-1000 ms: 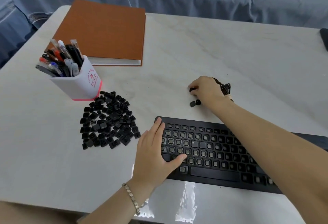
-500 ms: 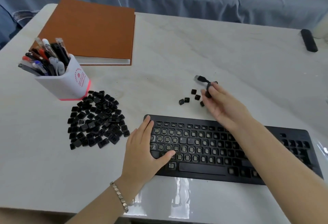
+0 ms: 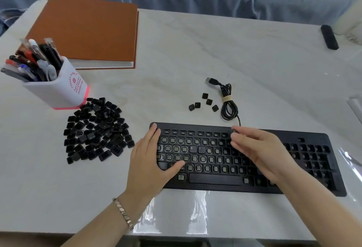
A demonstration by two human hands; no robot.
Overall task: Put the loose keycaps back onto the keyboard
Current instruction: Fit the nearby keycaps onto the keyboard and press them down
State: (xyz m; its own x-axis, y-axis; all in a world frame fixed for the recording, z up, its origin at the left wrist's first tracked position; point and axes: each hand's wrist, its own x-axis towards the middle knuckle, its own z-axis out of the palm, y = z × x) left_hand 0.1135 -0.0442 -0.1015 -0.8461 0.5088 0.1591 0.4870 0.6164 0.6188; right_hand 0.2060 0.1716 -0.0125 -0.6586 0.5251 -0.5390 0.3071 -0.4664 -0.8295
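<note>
A black keyboard (image 3: 195, 126) lies near the table's front edge. Most of its switches are bare; only a few caps, such as the space bar and two letter keys, are in place. My left hand (image 3: 154, 164) rests flat on the keyboard's left end, thumb across the lower rows. My right hand (image 3: 262, 152) hovers over the keyboard's middle with its fingers stretched toward the top row; it is blurred and I see nothing held in it. A large pile of loose black keycaps (image 3: 98, 131) lies left of the keyboard. Several more keycaps (image 3: 203, 102) sit behind it.
The keyboard's bundled USB cable (image 3: 228, 101) lies behind the keyboard, beside the small keycap group. A white pen holder (image 3: 58, 88) full of pens stands at the left, an orange book (image 3: 86, 31) behind it. A small black object (image 3: 329, 37) lies far right.
My right hand has left the cable bundle and the small keycap group behind the keyboard and come back over the keyboard's middle. The cable now lies on the table. My left hand stays put.
</note>
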